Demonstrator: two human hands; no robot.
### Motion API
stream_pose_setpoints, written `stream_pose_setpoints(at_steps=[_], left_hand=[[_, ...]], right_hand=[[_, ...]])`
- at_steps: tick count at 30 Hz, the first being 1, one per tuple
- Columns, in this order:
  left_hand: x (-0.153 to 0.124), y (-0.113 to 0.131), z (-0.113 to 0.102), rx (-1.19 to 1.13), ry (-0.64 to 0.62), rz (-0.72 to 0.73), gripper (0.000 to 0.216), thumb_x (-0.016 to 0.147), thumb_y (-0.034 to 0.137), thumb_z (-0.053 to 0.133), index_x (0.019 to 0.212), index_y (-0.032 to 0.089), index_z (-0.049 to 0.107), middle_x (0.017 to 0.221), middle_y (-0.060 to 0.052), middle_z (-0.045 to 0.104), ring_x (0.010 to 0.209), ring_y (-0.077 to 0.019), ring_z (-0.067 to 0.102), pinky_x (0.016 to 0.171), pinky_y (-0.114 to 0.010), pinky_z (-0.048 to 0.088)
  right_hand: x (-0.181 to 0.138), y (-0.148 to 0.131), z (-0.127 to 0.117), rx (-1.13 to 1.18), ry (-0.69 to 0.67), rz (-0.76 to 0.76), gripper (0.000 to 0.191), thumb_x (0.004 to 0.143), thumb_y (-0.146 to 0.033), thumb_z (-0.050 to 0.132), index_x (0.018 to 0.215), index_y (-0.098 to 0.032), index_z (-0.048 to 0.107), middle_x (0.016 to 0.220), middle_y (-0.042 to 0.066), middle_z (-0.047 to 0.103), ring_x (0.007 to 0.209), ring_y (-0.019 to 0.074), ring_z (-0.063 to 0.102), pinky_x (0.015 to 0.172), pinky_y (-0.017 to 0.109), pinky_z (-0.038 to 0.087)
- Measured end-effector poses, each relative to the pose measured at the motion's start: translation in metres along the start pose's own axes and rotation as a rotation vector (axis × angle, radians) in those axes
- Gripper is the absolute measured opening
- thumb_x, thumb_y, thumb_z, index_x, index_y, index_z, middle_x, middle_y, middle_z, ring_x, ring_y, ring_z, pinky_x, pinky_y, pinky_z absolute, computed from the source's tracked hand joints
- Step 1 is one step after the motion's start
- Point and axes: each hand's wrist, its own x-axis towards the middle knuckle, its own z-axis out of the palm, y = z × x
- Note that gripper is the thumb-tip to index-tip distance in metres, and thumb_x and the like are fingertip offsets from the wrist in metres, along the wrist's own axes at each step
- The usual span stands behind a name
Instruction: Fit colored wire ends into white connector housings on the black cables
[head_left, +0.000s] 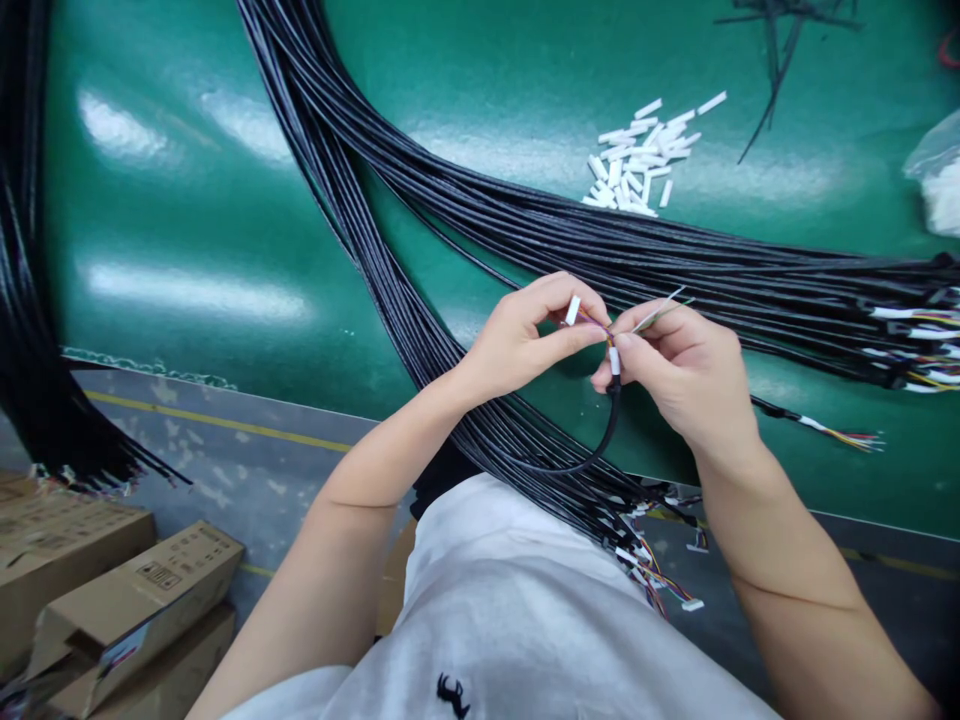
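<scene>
The small white plastic plug (573, 311) sits by thin coloured wires (595, 321); two thin pale wires (658, 310) stick out loose, so that part seems not done. The left hand (525, 335) and right hand (686, 375) pinch the coloured wires. The round black cable (613, 410), between 3 and 4 o'clock from the middle, points its end to 12, lying 12 to 6 there.

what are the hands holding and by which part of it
A black cable: the left hand and right hand pinch thin wires at its end, near the white sleeve.
</scene>
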Motion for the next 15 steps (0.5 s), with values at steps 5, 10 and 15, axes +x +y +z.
stream_pose_setpoints(at_steps=[5,10,15], left_hand=[[-0.0001,-0.0058,0.0019,0.117,0.045,0.067,0.043,0.089,0.067,0.065,0.09,0.025,0.075,0.085,-0.003,0.071,0.079,-0.0173,0.064,0.073,-0.035,0.05],[0.0011,-0.0053,0.0018,0.091,0.033,0.172,0.034,0.09,0.059,0.068,0.093,0.026,0.076,0.085,-0.001,0.074,0.079,-0.0162,0.067,0.073,-0.034,0.052],[0.0001,-0.0034,0.0022,-0.035,-0.015,0.158,0.026,0.092,0.049,0.072,0.1,0.024,0.075,0.094,-0.001,0.076,0.085,-0.0137,0.07,0.073,-0.028,0.054]], right_hand=[[-0.0009,0.0031,-0.0044,-0.038,-0.024,0.001,0.008,0.086,-0.024,0.078,0.088,-0.021,0.07,0.072,-0.003,0.071,0.058,0.0146,0.073,0.057,0.025,0.062],[0.0,0.0018,-0.0073,-0.038,-0.072,0.012,0.008,0.087,-0.025,0.077,0.085,-0.02,0.072,0.076,-0.001,0.072,0.059,0.0153,0.072,0.057,0.026,0.061],[0.0002,-0.0013,-0.0054,-0.071,-0.044,0.008,0.01,0.083,-0.023,0.079,0.081,-0.019,0.07,0.071,-0.002,0.07,0.055,0.0142,0.07,0.055,0.025,0.059]])
